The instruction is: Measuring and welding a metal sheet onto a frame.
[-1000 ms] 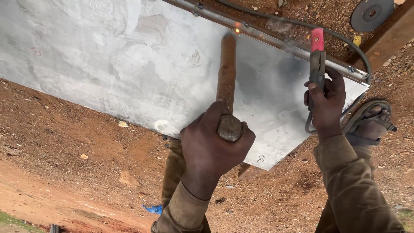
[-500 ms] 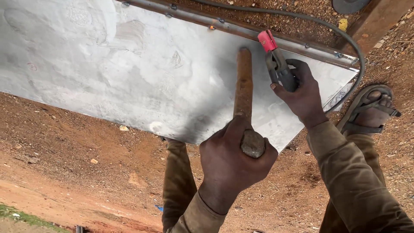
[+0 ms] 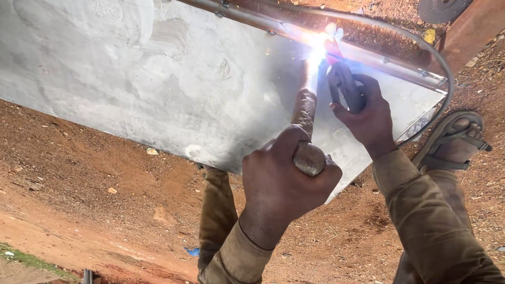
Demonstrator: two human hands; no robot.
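A large grey metal sheet [image 3: 131, 79] lies over red dirt, with a steel bar [image 3: 252, 21] running along its far edge. My left hand [image 3: 284, 181] grips a rusty metal rod [image 3: 305, 113] that rests on the sheet and points toward the bar. My right hand [image 3: 365, 113] holds a welding electrode holder [image 3: 344, 84] with a red tip. A bright white-blue arc [image 3: 318, 44] burns where the holder's tip meets the bar, close to the rod's far end.
A black cable [image 3: 421, 47] curves from the holder round the sheet's right corner. My sandalled foot [image 3: 455, 139] stands on the dirt at right. A grinding disc [image 3: 444, 8] and a rusty beam [image 3: 473, 29] lie at the top right. Small stones dot the ground.
My right hand has carried the holder left to the bar and an arc has struck. My left hand and the rod have shifted slightly right.
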